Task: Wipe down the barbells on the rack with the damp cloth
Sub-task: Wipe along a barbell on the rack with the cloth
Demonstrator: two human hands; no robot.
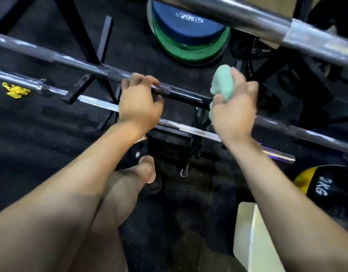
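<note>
Fingers of the left hand curl over the middle barbell, apparently steadying it, while the right hand grips the bunched damp cloth just beside that bar for wiping.

left hand gripping barbell, right hand holding cloth

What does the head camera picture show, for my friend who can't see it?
Seen from above, a person's left hand grips a dark barbell on a rack while the right hand holds a bunched pale green cloth beside it. More barbells, stacked weight plates and a black gym floor surround them.
</note>
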